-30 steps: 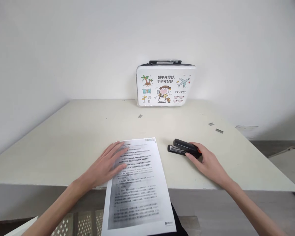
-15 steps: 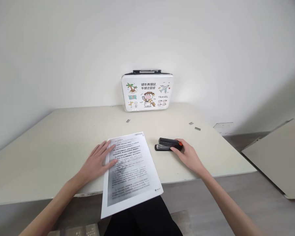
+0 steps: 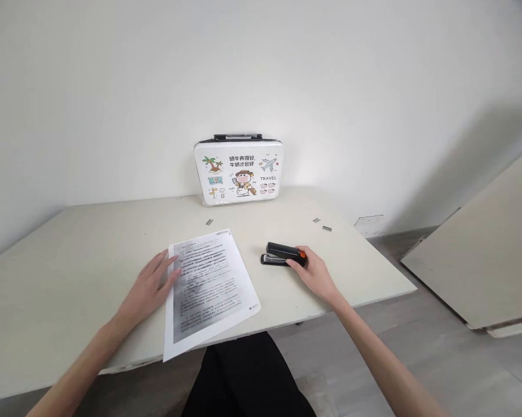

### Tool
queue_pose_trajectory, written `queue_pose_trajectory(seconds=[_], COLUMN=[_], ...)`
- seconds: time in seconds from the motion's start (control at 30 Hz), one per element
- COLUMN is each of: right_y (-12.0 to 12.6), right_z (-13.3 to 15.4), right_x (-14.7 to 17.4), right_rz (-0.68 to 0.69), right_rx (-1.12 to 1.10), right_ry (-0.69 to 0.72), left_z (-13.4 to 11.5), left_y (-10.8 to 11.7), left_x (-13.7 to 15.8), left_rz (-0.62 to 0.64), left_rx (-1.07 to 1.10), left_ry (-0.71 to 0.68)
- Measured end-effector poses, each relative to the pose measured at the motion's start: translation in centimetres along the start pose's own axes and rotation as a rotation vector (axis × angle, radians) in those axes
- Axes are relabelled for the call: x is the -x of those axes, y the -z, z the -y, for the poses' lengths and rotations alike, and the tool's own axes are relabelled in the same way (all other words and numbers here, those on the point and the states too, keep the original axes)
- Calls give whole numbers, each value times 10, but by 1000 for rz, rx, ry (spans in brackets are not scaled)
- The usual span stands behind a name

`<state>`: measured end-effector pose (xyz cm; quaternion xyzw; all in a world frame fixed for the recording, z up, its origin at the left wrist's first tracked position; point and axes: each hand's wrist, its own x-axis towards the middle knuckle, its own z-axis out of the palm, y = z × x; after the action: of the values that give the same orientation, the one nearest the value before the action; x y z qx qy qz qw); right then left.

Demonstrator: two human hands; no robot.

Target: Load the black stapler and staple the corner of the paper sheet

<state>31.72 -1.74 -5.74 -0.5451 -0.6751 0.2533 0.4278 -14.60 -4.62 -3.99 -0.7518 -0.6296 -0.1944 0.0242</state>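
Printed paper [image 3: 212, 289] lies on the pale table, its lower left corner hanging past the front edge. Across the paper's left margin rests my left hand [image 3: 154, 284], fingers spread and flat, thumb on the print. To the right of the paper is a black stapler [image 3: 278, 253] with an orange spot near its back end. My right hand [image 3: 315, 272] grips that back end, thumb in front and fingers behind. The stapler's nose points left, its top arm raised apart from the base, and metal shows between them. A narrow strip of table separates stapler and paper.
A white case [image 3: 238, 174] with cartoon prints and a black handle stands against the wall at the back. Small staple strips lie on the table [image 3: 91, 260]: one strip [image 3: 209, 222] before the case, two more, including this strip [image 3: 327, 228], to the right. A pale panel [image 3: 478, 249] leans at far right.
The view has shifted, so the scene sits further left. The paper has moved slightly up the table, overhanging the front edge less. My right hand keeps hold of the stapler.
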Motion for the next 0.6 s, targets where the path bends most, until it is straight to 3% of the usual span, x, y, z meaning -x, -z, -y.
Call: queue_pose_trajectory(seconds=[0.23, 0.6], right_y=[3, 2], right_z=[4, 3], right_x=[2, 2], right_rz=[23, 16], right_rx=[-7, -3], right_ry=[-31, -57], left_z=[-19, -23], left_y=[3, 9], left_x=[27, 31], left_rz=[79, -1], left_rx=[-66, 71], left_ry=[80, 99])
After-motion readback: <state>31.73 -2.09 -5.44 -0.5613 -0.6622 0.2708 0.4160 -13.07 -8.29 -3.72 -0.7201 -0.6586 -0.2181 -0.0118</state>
